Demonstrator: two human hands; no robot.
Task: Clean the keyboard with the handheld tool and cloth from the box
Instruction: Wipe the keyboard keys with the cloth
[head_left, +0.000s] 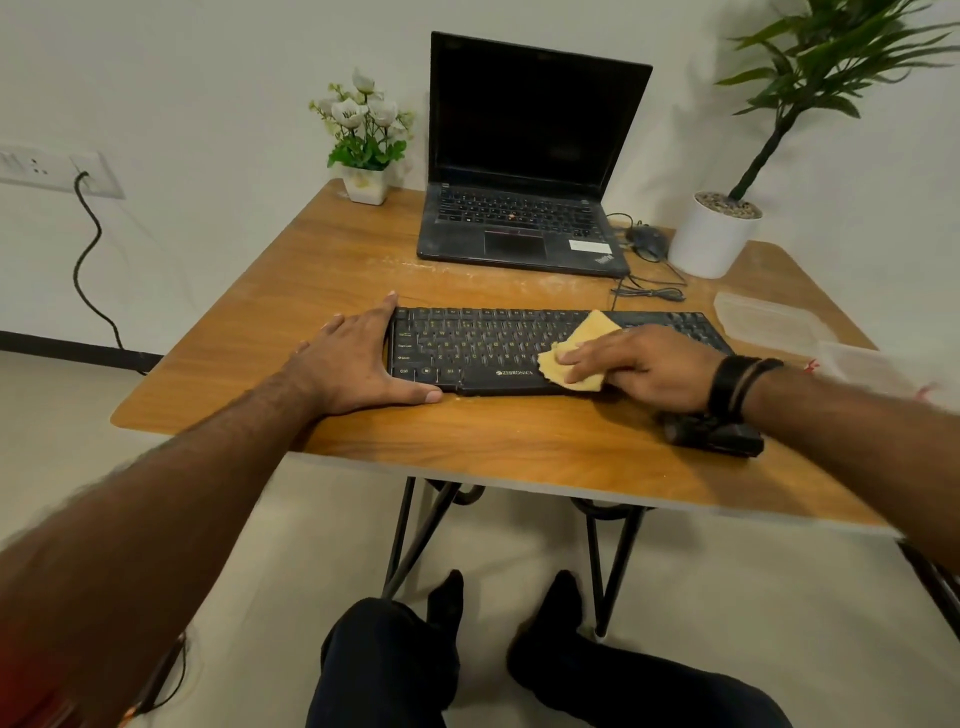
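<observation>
Keyboard (498, 348) lies lengthwise left to right across the table (467, 441), near the front edge. Left hand (358, 358) is spread flat, bracing its left end, while the right hand (649, 366) presses the cloth (582, 358) onto the right-middle keys with straightish fingers. Plenty of uncovered keys leftward to wipe, I'd say.

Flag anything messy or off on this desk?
Pale dust or crumbs streak the table between the laptop and the keyboard. The laptop's deck looks dusty too. Nothing looks damaged or askew.

one keyboard (519, 345), one cloth (582, 353), one laptop (524, 171), two plants (363, 135) (both potted), perhaps two clear boxes (769, 322).
</observation>
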